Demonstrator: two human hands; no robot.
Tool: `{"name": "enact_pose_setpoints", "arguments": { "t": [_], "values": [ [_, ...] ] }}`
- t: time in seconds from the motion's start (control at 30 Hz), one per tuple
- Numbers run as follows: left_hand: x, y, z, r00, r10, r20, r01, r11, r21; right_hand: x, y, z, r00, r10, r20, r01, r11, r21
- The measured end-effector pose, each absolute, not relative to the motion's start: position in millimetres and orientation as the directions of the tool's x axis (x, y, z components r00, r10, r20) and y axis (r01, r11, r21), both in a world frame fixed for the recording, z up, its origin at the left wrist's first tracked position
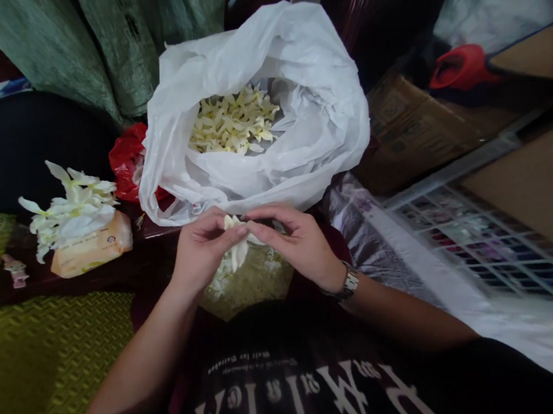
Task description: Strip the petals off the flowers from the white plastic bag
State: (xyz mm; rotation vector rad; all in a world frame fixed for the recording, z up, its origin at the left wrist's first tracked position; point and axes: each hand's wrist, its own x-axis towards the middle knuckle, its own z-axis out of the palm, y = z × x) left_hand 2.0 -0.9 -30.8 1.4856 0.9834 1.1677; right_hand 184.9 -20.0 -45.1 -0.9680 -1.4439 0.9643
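My left hand and my right hand meet in front of me, their fingertips pinching a white flower with long petals. Below them, a shallow bowl of pale flower pieces rests against my black printed T-shirt, partly hidden by my hands. Just beyond my fingers, a white plastic bag stands open, holding a heap of cream-yellow flowers. On the left, a loose pile of white flowers lies on a tan packet. A wristwatch circles my right wrist.
A red plastic bag sits behind the packet on a dark wooden table. A yellow-green woven mat spreads at lower left. On the right stand a cardboard box and a white wire rack.
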Motion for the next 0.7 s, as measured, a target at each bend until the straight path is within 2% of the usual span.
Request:
{"name": "enact_pose_setpoints", "arguments": {
  "t": [0.1,0.23,0.43,0.6,0.7],
  "values": [
    [4.8,-2.3,-29.8,0.206,0.953,0.221,0.085,-0.242,0.967,180.2,-18.6,-50.7,-0.097,0.961,0.258,-0.075,0.251,-0.965],
    [8.4,-3.3,-28.6,0.191,0.949,0.25,0.153,-0.28,0.948,170.6,-18.4,-57.3,-0.015,0.987,0.159,-0.237,0.151,-0.96],
    [7.9,-4.0,-32.8,0.122,0.968,0.222,0.125,-0.236,0.964,166.8,-12.8,-54.2,0.032,0.996,0.088,-0.337,0.094,-0.937],
    [-10.1,3.7,-42.7,-0.107,0.975,0.193,0.02,-0.192,0.981,206.8,6.5,-59.1,0.248,0.956,0.158,-0.383,0.246,-0.89],
    [-23.2,7.8,-43.8,-0.166,0.968,0.186,-0.036,-0.194,0.98,237.6,10.3,-63.7,0.389,0.903,0.182,-0.357,0.33,-0.874]
  ]
}}
